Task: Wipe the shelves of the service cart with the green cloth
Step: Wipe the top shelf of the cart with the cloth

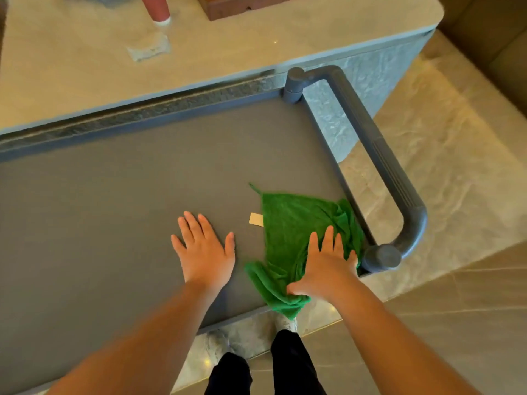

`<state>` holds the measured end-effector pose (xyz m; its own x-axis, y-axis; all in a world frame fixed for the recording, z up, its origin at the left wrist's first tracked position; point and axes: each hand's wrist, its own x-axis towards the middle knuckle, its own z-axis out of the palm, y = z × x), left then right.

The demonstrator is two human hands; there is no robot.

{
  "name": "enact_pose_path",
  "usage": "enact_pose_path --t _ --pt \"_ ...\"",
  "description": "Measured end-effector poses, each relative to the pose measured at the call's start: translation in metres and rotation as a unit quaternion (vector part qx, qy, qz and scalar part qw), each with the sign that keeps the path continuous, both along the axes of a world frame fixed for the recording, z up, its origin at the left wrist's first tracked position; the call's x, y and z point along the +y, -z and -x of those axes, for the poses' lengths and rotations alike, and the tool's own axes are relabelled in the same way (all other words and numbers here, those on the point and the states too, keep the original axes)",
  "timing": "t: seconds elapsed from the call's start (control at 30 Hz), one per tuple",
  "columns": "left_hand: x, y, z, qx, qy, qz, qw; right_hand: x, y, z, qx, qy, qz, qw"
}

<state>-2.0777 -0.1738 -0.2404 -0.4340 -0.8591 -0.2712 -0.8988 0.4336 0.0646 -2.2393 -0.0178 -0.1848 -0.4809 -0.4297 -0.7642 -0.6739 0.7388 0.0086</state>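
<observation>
Green cloth (291, 223): on cart top shelf (128, 209), rt end by handle (393, 178), spread twd far side. Rt hand (325, 266): flat on cloth, fingers straight, thumb at near fold. Left hand (204, 249): flat on bare shelf just left of cloth, holds nothing. Unwiped shelf lies left; rt hand nearer.

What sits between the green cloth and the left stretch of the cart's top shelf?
Only the person's left hand, lying flat on the grey cart shelf just left of the green terry cloth that the right hand presses down. Nothing else visible lies in that path.
</observation>
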Motion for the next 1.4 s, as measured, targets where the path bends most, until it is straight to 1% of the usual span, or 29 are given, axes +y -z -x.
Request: enact_pose_path --t 0.1,0.2,0.27,0.37,0.43,0.53,0.63,0.73,0.9,1.03,1.23,1.33,1.4 --pt "0.019 -0.005 0.026 0.004 0.082 -0.007 0.997 0.001 -0.001 -0.007 0.034 -0.003 0.006 0.999" --pt "0.041 -0.002 0.048 0.001 0.116 -0.036 0.993 0.000 0.011 -0.013 0.055 0.029 0.063 0.996" --pt "0.044 0.001 0.049 0.002 0.119 -0.035 0.992 0.006 0.021 -0.012 0.054 0.056 0.112 0.991" --pt "0.041 0.003 0.044 0.043 0.113 -0.048 0.992 0.011 0.028 -0.008 0.074 0.061 0.159 0.983" --pt "0.041 0.002 0.045 0.057 0.113 -0.055 0.990 0.002 0.030 0.002 0.096 0.066 0.168 0.979" --pt "0.045 -0.001 0.046 0.044 0.119 -0.068 0.990 -0.024 0.034 0.025 0.130 0.078 0.174 0.973" --pt "0.044 -0.007 0.049 0.033 0.118 -0.075 0.990 -0.064 0.037 0.053 0.139 0.095 0.193 0.967" --pt "0.044 -0.009 0.053 0.033 0.121 -0.088 0.988 -0.114 0.041 0.083 0.152 0.078 0.221 0.960" --pt "0.045 -0.001 0.054 0.039 0.120 -0.085 0.988 -0.192 0.044 0.138 0.164 0.014 0.250 0.954" --pt "0.044 0.002 0.054 0.045 0.126 -0.083 0.988 -0.236 0.044 0.170 0.148 -0.028 0.261 0.953" --pt "0.042 0.005 0.055 0.048 0.125 -0.069 0.989 -0.248 0.045 0.175 0.149 -0.031 0.269 0.951" --pt "0.044 0.008 0.055 0.054 0.124 -0.065 0.989 -0.233 0.047 0.167 0.159 -0.050 0.264 0.950" --pt "0.043 0.005 0.055 0.051 0.116 -0.083 0.988 -0.215 0.048 0.155 0.157 -0.056 0.252 0.953"
